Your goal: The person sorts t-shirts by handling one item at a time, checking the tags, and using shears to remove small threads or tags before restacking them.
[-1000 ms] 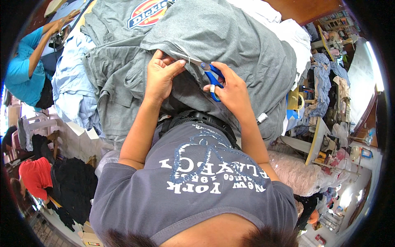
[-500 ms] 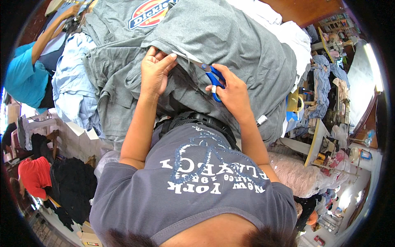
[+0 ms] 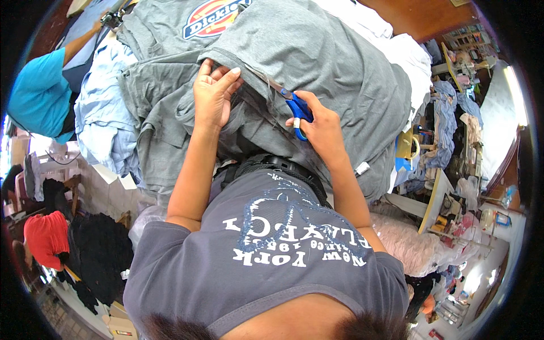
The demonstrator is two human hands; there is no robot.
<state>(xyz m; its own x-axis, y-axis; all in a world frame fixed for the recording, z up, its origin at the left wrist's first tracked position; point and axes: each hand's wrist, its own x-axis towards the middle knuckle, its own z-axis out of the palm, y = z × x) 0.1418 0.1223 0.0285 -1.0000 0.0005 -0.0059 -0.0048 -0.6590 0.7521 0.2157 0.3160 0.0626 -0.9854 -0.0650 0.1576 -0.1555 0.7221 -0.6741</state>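
Observation:
A heap of grey T-shirts (image 3: 345, 68) lies in front of me, one with a red, yellow and blue printed badge (image 3: 212, 18). My left hand (image 3: 214, 95) pinches the hemmed edge of a grey shirt between thumb and fingers. In my right hand (image 3: 320, 126) is a pair of blue-handled scissors (image 3: 299, 116), thumb and fingers through the loops. The blades point up and left along the shirt's edge, just right of my left fingers, and look nearly closed. Their tips are hard to make out against the cloth.
Light blue garments (image 3: 107, 107) are piled left of the shirts, white cloth (image 3: 416, 62) to the right. At upper left a person in a turquoise shirt (image 3: 41, 93) reaches over cloth. Another in red (image 3: 45, 241) is beside black fabric (image 3: 99, 258). Cluttered shelves line the right.
The scissors' handles have come together and the blades have closed. My left hand stays on the shirt's edge. The person in turquoise has moved their arm.

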